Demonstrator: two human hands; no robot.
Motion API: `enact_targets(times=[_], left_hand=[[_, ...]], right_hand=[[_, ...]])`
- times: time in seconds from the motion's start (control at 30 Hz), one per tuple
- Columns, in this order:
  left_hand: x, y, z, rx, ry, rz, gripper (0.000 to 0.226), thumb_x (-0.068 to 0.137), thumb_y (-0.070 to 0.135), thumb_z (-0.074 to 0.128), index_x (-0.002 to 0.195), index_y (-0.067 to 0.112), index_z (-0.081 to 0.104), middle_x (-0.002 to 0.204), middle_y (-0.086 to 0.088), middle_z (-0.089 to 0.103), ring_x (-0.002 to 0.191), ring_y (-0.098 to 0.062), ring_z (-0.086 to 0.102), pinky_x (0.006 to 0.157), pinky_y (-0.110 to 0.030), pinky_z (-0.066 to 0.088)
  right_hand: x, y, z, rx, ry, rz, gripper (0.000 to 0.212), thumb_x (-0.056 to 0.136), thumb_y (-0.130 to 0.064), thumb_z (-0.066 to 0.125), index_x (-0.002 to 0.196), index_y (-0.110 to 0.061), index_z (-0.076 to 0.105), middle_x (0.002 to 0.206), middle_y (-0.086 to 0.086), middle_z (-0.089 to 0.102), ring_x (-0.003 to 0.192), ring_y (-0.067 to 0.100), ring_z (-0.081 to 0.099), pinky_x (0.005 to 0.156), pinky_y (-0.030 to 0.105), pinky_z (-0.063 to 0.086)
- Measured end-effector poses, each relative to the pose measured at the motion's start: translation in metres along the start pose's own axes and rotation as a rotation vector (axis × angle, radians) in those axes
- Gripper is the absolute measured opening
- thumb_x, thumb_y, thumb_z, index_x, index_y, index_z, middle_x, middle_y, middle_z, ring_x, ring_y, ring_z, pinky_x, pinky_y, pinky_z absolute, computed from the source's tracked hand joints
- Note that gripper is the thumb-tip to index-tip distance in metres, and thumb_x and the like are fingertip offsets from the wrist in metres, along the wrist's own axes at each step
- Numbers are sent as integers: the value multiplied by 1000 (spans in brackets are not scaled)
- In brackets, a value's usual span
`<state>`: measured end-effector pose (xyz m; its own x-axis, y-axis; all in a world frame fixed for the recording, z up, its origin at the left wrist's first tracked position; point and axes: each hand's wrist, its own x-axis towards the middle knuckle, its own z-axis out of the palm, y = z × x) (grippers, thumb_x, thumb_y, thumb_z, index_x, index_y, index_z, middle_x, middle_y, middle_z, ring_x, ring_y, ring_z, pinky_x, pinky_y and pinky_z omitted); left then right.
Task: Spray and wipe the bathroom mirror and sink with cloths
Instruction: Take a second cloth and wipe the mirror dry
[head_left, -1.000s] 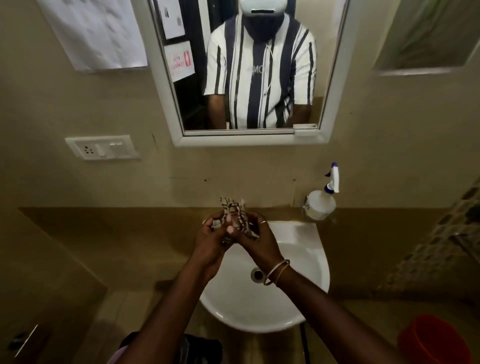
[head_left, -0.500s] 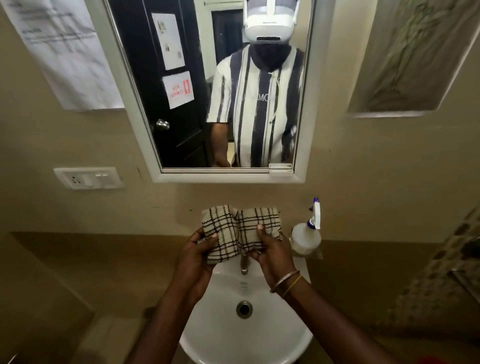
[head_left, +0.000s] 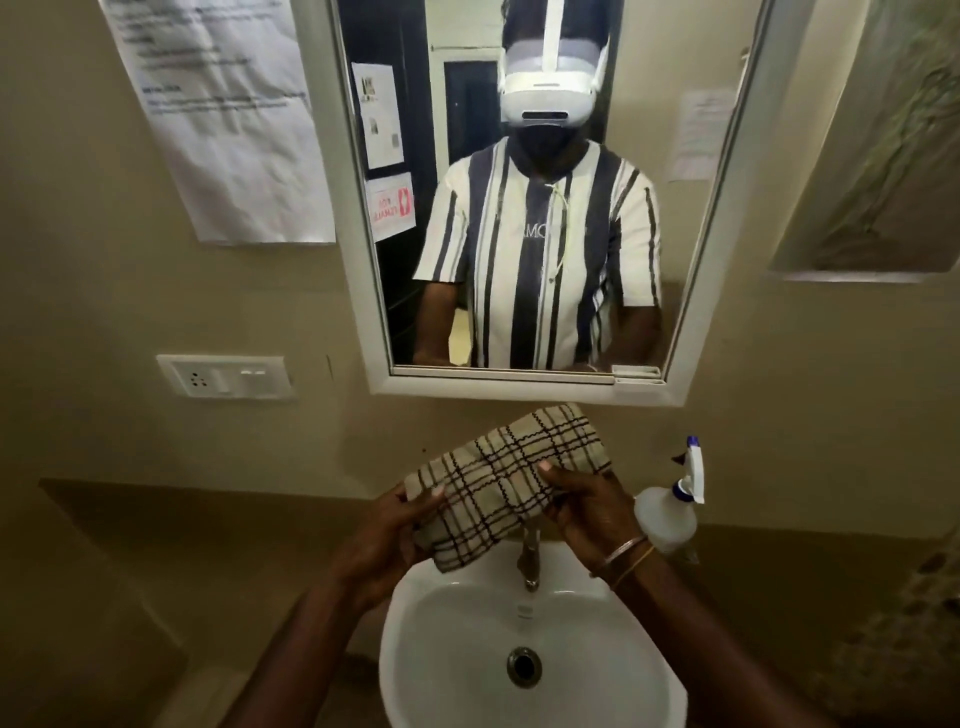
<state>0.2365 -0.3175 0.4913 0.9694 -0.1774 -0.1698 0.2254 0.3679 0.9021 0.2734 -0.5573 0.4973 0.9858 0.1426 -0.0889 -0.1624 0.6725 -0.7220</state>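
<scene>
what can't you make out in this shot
Head view only:
- white paper notice: print blurred, unreadable.
- metal tap: top hidden behind the beige checked cloth.
- white ceramic sink: front rim cut off by bottom edge.
- clear plastic spray bottle: fill level too dim to tell.

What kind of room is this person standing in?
Most likely a small bathroom or washroom: a white sink with a metal tap sits against the wall, a white-framed mirror hangs above it, and a spray bottle stands to the tap's right.

Letters "MO" on striped shirt (head_left: 535, 232) in mirror (head_left: 519, 387), red sign (head_left: 390, 207) lettering reversed, wall paper (head_left: 228, 130) print blurred.
</scene>
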Motion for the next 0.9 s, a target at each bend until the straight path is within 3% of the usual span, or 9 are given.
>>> enact_targets(times=[0.13,0.3,0.5,0.63,0.73,0.9], left_hand=[[8,12,-24,243,-15,-39,56,85,47,73,122,6,68,123,-22,70,115,-39,65,96,-47,57],[22,25,-25,388,-106,42,45,89,34,67,112,-5,69,112,-21,74,104,-34,70,91,-42,58],[36,30,-1,565,-159,53,39,88,38,75,105,4,71,105,-6,78,99,-22,74,79,-32,59],[42,27,18,346,-153,27,27,94,23,71,101,-3,64,101,-16,76,93,-31,73,80,-39,59],[43,25,31,147,-186,19,19,95,17,67,107,2,63,102,-19,72,94,-32,68,81,-41,57],[44,13,45,-242,-231,-83,28,96,18,64,122,9,62,116,-20,66,105,-31,65,95,-46,51]], right_hand=[[4,12,16,-70,19,27,56,75,8,69,130,0,61,129,25,67,114,38,69,82,46,64],[14,23,25,-173,12,30,51,83,8,68,133,3,60,130,26,66,122,42,64,97,53,57],[21,23,21,-223,44,72,47,85,4,66,131,5,61,129,28,66,122,44,64,105,57,51],[26,16,3,-80,72,123,42,98,-18,59,135,2,61,136,25,63,127,39,61,114,56,42],[20,13,-8,-150,192,109,42,96,-35,61,124,-5,69,126,19,68,110,32,67,99,48,53],[3,27,-28,-271,309,160,74,82,-63,72,140,-19,59,142,16,59,129,36,56,112,56,43]])
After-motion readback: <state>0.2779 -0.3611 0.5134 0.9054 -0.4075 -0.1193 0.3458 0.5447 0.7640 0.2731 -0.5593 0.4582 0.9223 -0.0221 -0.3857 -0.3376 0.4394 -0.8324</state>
